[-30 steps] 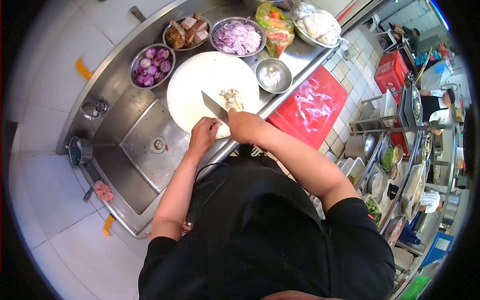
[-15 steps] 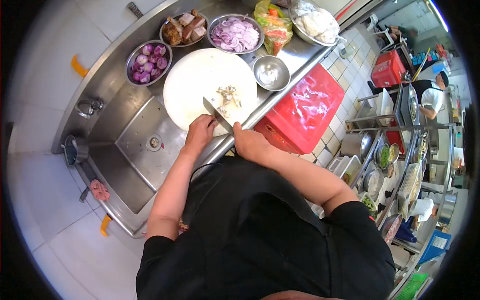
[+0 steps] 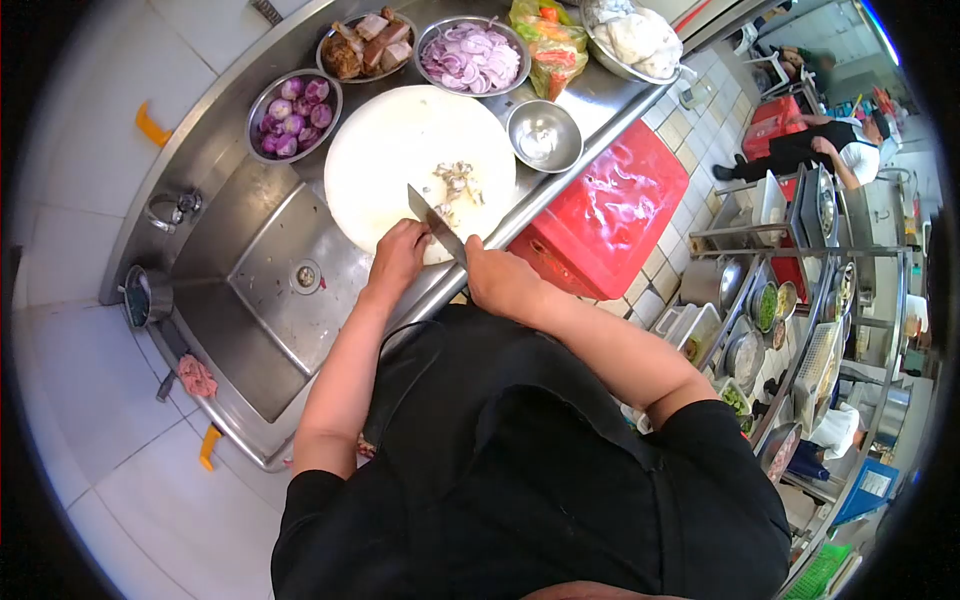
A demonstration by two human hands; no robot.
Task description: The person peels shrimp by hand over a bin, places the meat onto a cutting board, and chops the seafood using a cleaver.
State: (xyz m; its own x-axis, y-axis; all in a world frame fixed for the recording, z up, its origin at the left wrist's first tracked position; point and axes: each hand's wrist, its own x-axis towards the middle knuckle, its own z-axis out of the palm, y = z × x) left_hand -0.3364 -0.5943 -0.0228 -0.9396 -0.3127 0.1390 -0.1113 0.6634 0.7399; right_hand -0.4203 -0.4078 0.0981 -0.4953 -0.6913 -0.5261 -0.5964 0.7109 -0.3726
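My right hand is wrapped round the handle of a kitchen knife, whose blade points up and left over the near part of a round white cutting board. Close beside the blade, at the board's near edge, is my left hand, its fingers drawn together. Whatever lies between those fingers is hidden. Small greyish chopped pieces lie in a loose pile on the board, just right of the blade. A small metal bowl stands right of the board.
Behind the board are bowls of peeled purple onions, cooked meat chunks and sliced onion, plus a plastic bag of vegetables. A steel sink lies left, a red crate right. A co-worker stands beyond the shelves.
My hands and the knife stay by the near board edge, with only a slight shift. In the background the co-worker has moved and raised an arm; another person shows at lower right.
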